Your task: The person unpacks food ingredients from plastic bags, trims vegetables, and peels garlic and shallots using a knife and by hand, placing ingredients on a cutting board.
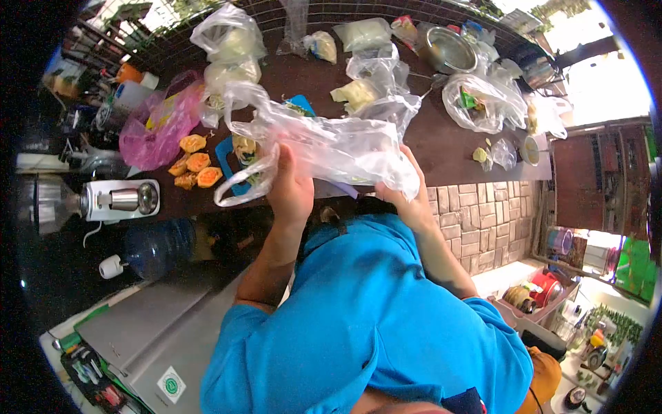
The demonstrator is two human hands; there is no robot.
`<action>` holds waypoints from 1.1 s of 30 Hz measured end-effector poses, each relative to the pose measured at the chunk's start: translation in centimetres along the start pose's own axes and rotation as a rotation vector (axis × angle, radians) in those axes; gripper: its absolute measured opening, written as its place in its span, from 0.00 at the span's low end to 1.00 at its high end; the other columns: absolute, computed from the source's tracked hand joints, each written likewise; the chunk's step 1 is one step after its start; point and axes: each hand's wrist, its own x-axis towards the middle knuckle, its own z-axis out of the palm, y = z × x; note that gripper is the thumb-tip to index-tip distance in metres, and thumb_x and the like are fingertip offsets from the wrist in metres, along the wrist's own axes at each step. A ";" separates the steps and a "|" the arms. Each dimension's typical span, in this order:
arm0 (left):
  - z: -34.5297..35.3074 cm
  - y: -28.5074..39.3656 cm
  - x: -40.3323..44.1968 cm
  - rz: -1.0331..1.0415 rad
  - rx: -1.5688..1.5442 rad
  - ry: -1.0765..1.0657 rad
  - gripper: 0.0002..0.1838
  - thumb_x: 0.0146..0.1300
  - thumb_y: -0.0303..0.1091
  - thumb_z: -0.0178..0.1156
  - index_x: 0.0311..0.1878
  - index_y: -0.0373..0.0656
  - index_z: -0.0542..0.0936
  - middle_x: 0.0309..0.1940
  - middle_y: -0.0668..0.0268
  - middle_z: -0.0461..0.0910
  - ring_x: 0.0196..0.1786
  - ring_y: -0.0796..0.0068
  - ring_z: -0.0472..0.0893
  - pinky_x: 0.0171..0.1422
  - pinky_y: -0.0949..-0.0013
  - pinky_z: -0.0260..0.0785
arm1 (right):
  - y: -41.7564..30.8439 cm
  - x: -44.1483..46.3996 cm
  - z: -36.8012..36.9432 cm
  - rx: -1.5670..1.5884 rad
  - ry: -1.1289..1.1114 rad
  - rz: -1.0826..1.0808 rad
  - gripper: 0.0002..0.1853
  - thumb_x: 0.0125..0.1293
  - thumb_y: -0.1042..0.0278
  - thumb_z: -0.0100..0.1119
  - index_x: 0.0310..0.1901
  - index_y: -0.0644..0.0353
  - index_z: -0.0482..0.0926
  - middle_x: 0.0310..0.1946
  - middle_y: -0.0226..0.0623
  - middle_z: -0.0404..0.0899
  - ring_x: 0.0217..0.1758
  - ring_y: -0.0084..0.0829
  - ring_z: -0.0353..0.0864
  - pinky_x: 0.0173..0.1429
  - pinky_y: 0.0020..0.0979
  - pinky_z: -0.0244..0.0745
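Observation:
A clear plastic bag point(345, 148) with loop handles is stretched between my two hands, above the near edge of the dark table. My left hand point(291, 190) grips its left part, thumb up, with one handle loop hanging beside the wrist. At the bag's right end, my right hand point(408, 200) is closed on the plastic, which hides some of its fingers. Partly covered by the bag lies a blue cutting board point(227, 155) with some pale food on it. Orange cut pieces point(198, 162) sit just left of the board.
Filled plastic bags point(231, 41) line the table's back, near a metal bowl point(450, 50). To the left are a pink bag point(162, 127) and a white appliance point(123, 200). A large white bag point(483, 103) and a cup point(531, 150) stand on the right.

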 end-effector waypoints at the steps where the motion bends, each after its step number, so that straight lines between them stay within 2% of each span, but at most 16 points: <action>1: 0.0 -0.7 0.0 0.022 0.036 -0.069 0.24 0.71 0.45 0.51 0.65 0.42 0.65 0.60 0.56 0.70 0.63 0.60 0.70 0.71 0.51 0.58 | -1.6 0.1 0.0 -0.109 -0.142 -0.029 0.48 0.53 0.67 0.71 0.71 0.65 0.51 0.67 0.44 0.63 0.71 0.36 0.62 0.73 0.37 0.54; 2: 0.4 -1.2 0.2 0.047 0.069 -0.141 0.27 0.71 0.46 0.52 0.67 0.42 0.63 0.62 0.56 0.69 0.64 0.60 0.69 0.70 0.51 0.58 | -2.8 0.4 -0.6 -0.223 -0.284 -0.060 0.56 0.45 0.65 0.76 0.72 0.66 0.49 0.66 0.44 0.64 0.71 0.34 0.60 0.73 0.35 0.54; 3: 2.6 0.4 -0.2 0.043 0.058 -0.317 0.32 0.69 0.41 0.56 0.71 0.43 0.55 0.61 0.56 0.67 0.65 0.62 0.68 0.73 0.58 0.55 | -3.1 0.5 -2.5 -0.476 -0.365 -0.130 0.71 0.33 0.56 0.83 0.74 0.64 0.40 0.72 0.46 0.53 0.75 0.38 0.54 0.75 0.38 0.49; 4: 3.2 -0.1 -0.4 0.079 0.163 -0.362 0.32 0.67 0.48 0.57 0.68 0.42 0.61 0.64 0.54 0.66 0.66 0.57 0.68 0.68 0.50 0.63 | -3.6 0.6 -3.3 -0.487 -0.347 -0.134 0.71 0.33 0.56 0.83 0.74 0.64 0.40 0.72 0.46 0.53 0.75 0.38 0.54 0.75 0.38 0.49; 7: 3.4 -1.3 -0.4 -0.005 0.158 -0.457 0.34 0.67 0.47 0.57 0.69 0.41 0.59 0.64 0.53 0.66 0.65 0.56 0.69 0.68 0.49 0.63 | -4.9 0.2 -5.1 -0.341 -0.287 -0.168 0.76 0.28 0.42 0.83 0.75 0.61 0.40 0.75 0.45 0.45 0.76 0.44 0.49 0.74 0.46 0.50; 11: 5.1 -0.6 -0.9 -0.272 0.204 -0.651 0.33 0.70 0.44 0.51 0.72 0.38 0.54 0.67 0.56 0.63 0.68 0.64 0.66 0.73 0.61 0.54 | -5.4 1.5 -6.5 -0.212 -0.212 -0.174 0.71 0.32 0.39 0.81 0.74 0.60 0.47 0.73 0.42 0.52 0.74 0.39 0.53 0.69 0.44 0.56; 13: 6.2 -1.0 -1.5 -0.363 0.223 -0.685 0.31 0.70 0.41 0.51 0.71 0.37 0.58 0.67 0.58 0.64 0.68 0.67 0.65 0.73 0.64 0.53 | -5.9 2.6 -4.8 -0.264 -0.267 -0.299 0.52 0.45 0.49 0.76 0.69 0.62 0.60 0.64 0.42 0.67 0.67 0.33 0.66 0.64 0.38 0.64; 14: 6.7 -1.2 -1.8 -0.407 0.235 -0.702 0.30 0.69 0.40 0.50 0.70 0.37 0.59 0.67 0.59 0.64 0.68 0.68 0.64 0.73 0.65 0.52 | -5.7 3.2 -4.2 -0.251 -0.285 -0.299 0.52 0.45 0.49 0.76 0.69 0.62 0.60 0.64 0.42 0.67 0.67 0.33 0.66 0.64 0.38 0.64; 16: 8.0 -2.4 -2.0 -0.252 0.338 -0.627 0.27 0.69 0.38 0.51 0.68 0.36 0.63 0.65 0.60 0.67 0.68 0.69 0.64 0.72 0.67 0.52 | -5.8 4.5 -3.7 -0.322 -0.132 -0.187 0.28 0.56 0.63 0.67 0.57 0.65 0.73 0.50 0.40 0.79 0.54 0.27 0.77 0.56 0.30 0.71; 17: 8.9 -2.9 -1.7 -0.098 0.359 -0.589 0.21 0.68 0.33 0.51 0.62 0.36 0.69 0.58 0.61 0.71 0.64 0.70 0.66 0.69 0.66 0.57 | -6.9 5.2 -4.2 -0.434 -0.115 -0.256 0.12 0.60 0.73 0.59 0.45 0.67 0.78 0.38 0.37 0.82 0.44 0.23 0.79 0.49 0.25 0.73; 20: 7.3 -4.6 -0.6 0.137 0.579 -0.378 0.14 0.66 0.27 0.53 0.53 0.35 0.74 0.50 0.62 0.74 0.56 0.72 0.71 0.64 0.67 0.61 | -7.2 6.9 -8.1 -0.422 -0.030 -0.363 0.10 0.60 0.72 0.60 0.42 0.66 0.79 0.36 0.35 0.82 0.42 0.21 0.78 0.47 0.25 0.74; 23: 8.2 -5.2 0.2 0.333 0.619 -0.298 0.07 0.63 0.22 0.55 0.45 0.36 0.76 0.45 0.62 0.75 0.50 0.73 0.74 0.61 0.68 0.63 | -7.6 6.5 -12.0 -0.268 0.048 -0.204 0.08 0.61 0.76 0.56 0.41 0.67 0.79 0.38 0.32 0.80 0.41 0.19 0.76 0.46 0.23 0.70; 26: 10.3 -6.3 -0.5 0.284 0.597 -0.299 0.07 0.62 0.22 0.58 0.44 0.36 0.76 0.43 0.62 0.76 0.46 0.73 0.76 0.60 0.69 0.64 | -6.5 7.0 -17.1 -0.195 0.024 -0.261 0.08 0.63 0.79 0.54 0.42 0.69 0.79 0.42 0.33 0.77 0.43 0.19 0.75 0.47 0.21 0.66; 28: 11.6 -7.2 -1.1 0.257 0.603 -0.402 0.16 0.60 0.27 0.62 0.50 0.36 0.73 0.50 0.59 0.73 0.53 0.69 0.74 0.63 0.65 0.64 | -6.2 7.2 -18.9 -0.145 0.063 -0.301 0.07 0.67 0.77 0.53 0.43 0.69 0.79 0.43 0.34 0.78 0.46 0.20 0.75 0.47 0.22 0.68; 29: 12.8 -8.1 -2.0 0.174 0.565 -0.437 0.21 0.59 0.30 0.64 0.54 0.37 0.70 0.54 0.58 0.69 0.57 0.66 0.71 0.66 0.63 0.62 | -6.2 6.6 -19.5 0.026 0.119 -0.128 0.08 0.68 0.77 0.54 0.44 0.68 0.80 0.45 0.34 0.78 0.48 0.22 0.76 0.50 0.24 0.70; 33: 15.1 -12.4 -3.8 0.079 0.597 -0.565 0.32 0.57 0.38 0.68 0.60 0.38 0.64 0.62 0.55 0.60 0.66 0.61 0.63 0.71 0.59 0.56 | -6.6 6.6 -20.7 -0.083 0.048 -0.114 0.12 0.62 0.71 0.62 0.46 0.67 0.80 0.46 0.34 0.80 0.48 0.24 0.78 0.56 0.29 0.72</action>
